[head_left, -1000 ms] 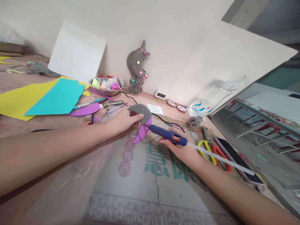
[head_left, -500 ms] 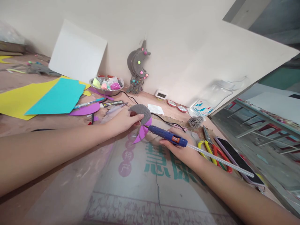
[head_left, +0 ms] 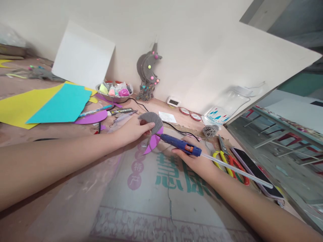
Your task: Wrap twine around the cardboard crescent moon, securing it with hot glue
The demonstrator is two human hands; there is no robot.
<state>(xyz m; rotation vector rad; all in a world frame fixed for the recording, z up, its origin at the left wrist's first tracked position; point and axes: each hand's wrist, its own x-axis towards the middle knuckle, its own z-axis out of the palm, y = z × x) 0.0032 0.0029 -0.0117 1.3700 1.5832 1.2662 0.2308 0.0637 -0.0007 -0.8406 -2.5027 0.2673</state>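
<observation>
Between the thumb and fingers of my left hand [head_left: 136, 129] is a crescent moon cutout [head_left: 154, 121], its upper part wound with grey yarn. The lower tip shows bare purple [head_left: 152, 144]. My right hand [head_left: 193, 158] is closed around a blue hot glue gun [head_left: 180, 144], whose nozzle meets the purple part near the edge of the yarn. A long clear glue stick [head_left: 237, 172] juts from its back end. Some of my right fingers are hidden behind the gun. Under both hands lies a printed plastic bag [head_left: 141, 205].
Yellow sheets [head_left: 15, 107] and a turquoise sheet [head_left: 59, 104] lie left. A bowl of pompom bags [head_left: 116, 90] and a decorated grey moon [head_left: 148, 69] stand at the wall. A yarn ball [head_left: 210, 131], scissors [head_left: 223, 161], pliers [head_left: 238, 171] and phone [head_left: 254, 169] lie right.
Almost nothing differs. The glue gun has shifted very slightly against the crescent, while both hands keep their hold.
</observation>
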